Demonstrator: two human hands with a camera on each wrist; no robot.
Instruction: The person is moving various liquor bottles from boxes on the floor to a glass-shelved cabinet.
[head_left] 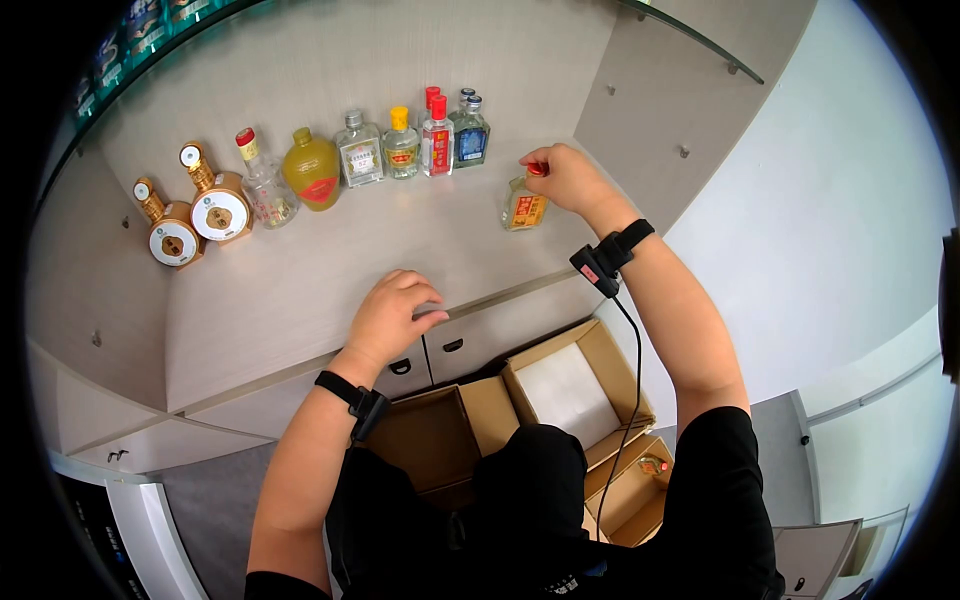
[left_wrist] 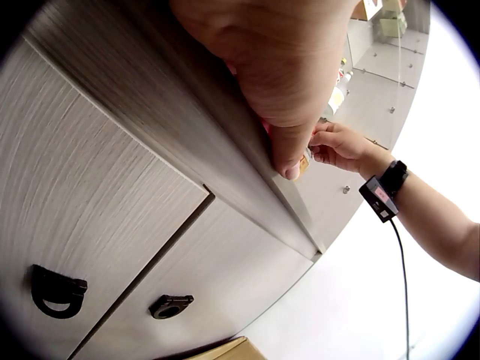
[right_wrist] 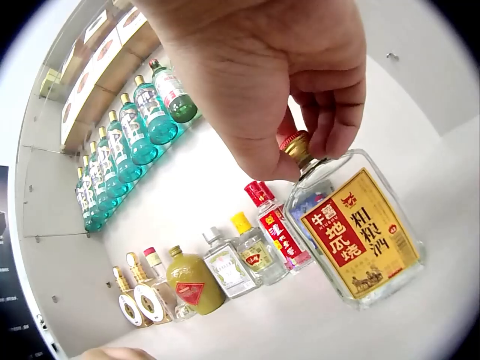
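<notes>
My right hand point(head_left: 566, 180) pinches the red cap of a clear glass liquor bottle point(right_wrist: 364, 236) with a yellow and red label. In the head view this bottle is at the right end of the shelf point(head_left: 330, 262), its base close over the board. Left of it a row of bottles runs along the back: a blue-labelled bottle point(head_left: 471, 135), a red-capped bottle point(head_left: 437, 140), a yellow-capped bottle point(head_left: 402, 147), a silver-capped bottle point(head_left: 360, 152) and an olive jug point(head_left: 312, 172). Near the shelf's front edge my left hand point(head_left: 392, 312) hovers with relaxed fingers and holds nothing.
Farther left stand a clear decanter point(head_left: 268, 190) and two gold-and-white round bottles point(head_left: 220, 212). Open cardboard boxes point(head_left: 575, 390) sit below the shelf front, one with a small bottle point(head_left: 652, 465) inside. A glass shelf point(head_left: 700, 42) with teal bottles point(right_wrist: 131, 135) is overhead. A cable point(head_left: 637, 370) hangs from my right wrist.
</notes>
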